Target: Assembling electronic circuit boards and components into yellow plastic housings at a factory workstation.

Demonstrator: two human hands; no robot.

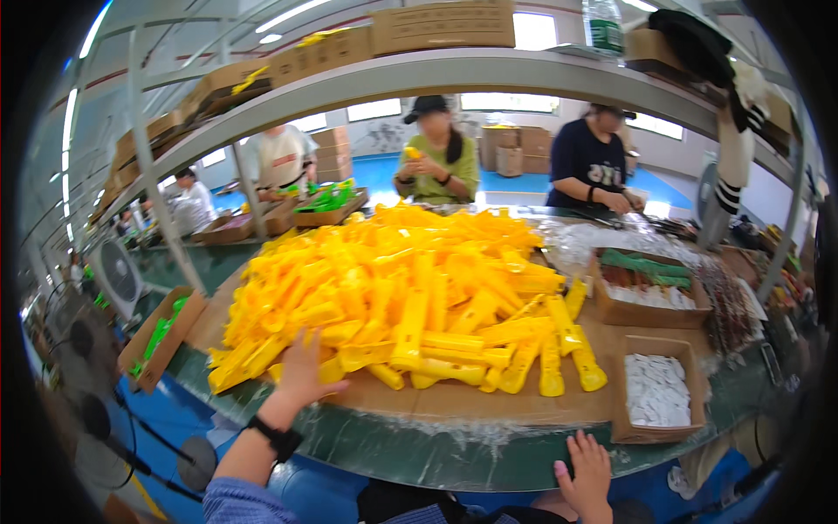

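Note:
A large heap of yellow plastic flashlight-shaped casings (410, 297) covers the middle of the bench. At its near left edge, my left hand (305, 371) touches the casings with fingers spread, and I see nothing held in it. My right hand (587, 472) rests at the bench's front edge, fingers stretched out and nothing in them. Closest to that hand is a small cardboard box (620, 417) filled with small white pieces (656, 390). Several loose yellow casings (552, 367) lie on the cardboard sheet (436, 403) at the heap's right side.
Behind the small box stands another carton (650, 316) with green and white parts. A carton of green pieces (161, 336) sits at the left bench edge. An overhead shelf (454, 74) carries boxes. Across the bench, one co-worker (441, 162) holds a yellow piece; another (594, 166) works beside clear plastic bags (585, 240).

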